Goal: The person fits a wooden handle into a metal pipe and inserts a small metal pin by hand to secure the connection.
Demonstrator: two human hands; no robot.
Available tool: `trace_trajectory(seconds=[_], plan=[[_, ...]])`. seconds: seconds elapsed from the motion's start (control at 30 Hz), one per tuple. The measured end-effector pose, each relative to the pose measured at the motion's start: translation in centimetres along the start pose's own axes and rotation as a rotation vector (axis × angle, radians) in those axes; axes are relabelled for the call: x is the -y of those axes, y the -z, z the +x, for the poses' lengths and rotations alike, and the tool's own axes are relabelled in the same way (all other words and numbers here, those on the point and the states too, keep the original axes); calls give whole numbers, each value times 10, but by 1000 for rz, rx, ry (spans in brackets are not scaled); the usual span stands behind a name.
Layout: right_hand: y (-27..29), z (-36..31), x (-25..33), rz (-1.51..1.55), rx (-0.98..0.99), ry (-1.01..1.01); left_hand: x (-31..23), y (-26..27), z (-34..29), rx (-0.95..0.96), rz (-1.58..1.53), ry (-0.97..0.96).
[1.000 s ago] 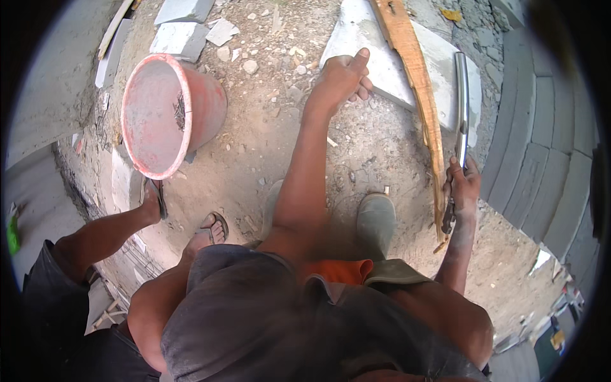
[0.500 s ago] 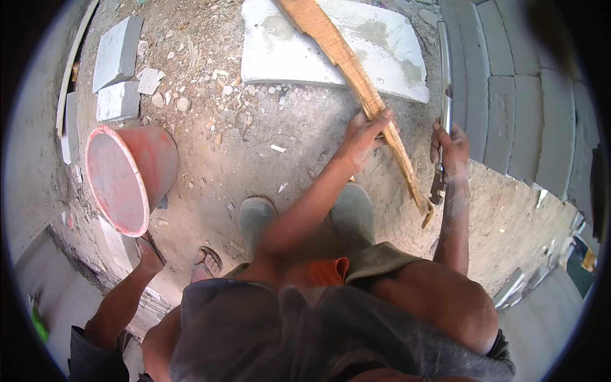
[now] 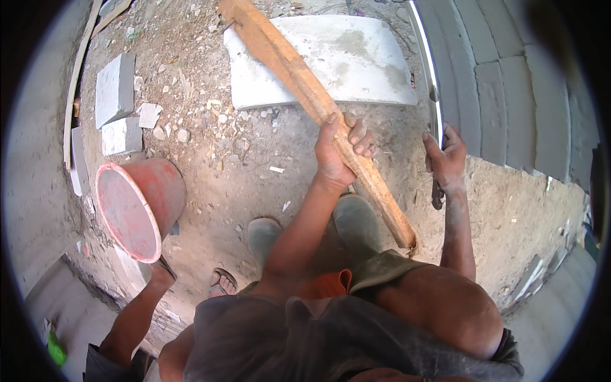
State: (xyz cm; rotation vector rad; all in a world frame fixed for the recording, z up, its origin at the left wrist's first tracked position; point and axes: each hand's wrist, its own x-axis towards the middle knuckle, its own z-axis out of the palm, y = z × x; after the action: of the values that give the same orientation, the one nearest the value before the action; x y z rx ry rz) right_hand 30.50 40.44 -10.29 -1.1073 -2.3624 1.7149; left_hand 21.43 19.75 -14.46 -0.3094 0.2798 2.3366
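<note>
The left hand (image 3: 340,149) is gripping a long wooden plank (image 3: 318,108), fingers curled around its edge, as the plank is lying slantwise across a pale slab (image 3: 356,57) and the dirt ground (image 3: 229,172). The right hand (image 3: 445,159) is closing around a straight metal bar (image 3: 433,108) beside the grey block wall (image 3: 503,108). A red bucket (image 3: 137,207) is tipping nearby.
</note>
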Motion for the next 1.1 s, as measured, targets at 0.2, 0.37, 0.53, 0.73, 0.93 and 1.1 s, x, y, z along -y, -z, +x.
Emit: trace_trajectory(seconds=[0.2, 0.37, 0.53, 0.73, 0.93, 1.1], plan=[[-7, -5, 15, 19, 26, 80, -15, 36, 5, 546, -419, 79], [-10, -7, 8, 43, 49, 16, -20, 33, 11, 563, -559, 67], [-15, -15, 6, 46, 55, 54, -38, 46, 20, 904, -688, -59], [-9, -17, 16, 54, -15, 89, -106, 55, 12, 716, -481, 39], [-18, -19, 8, -23, 3, 230, -208, 29, -33, 89, 380, 272], [-30, -28, 13, -132, 120, 307, -248, -17, -94, -472, 1072, 650]])
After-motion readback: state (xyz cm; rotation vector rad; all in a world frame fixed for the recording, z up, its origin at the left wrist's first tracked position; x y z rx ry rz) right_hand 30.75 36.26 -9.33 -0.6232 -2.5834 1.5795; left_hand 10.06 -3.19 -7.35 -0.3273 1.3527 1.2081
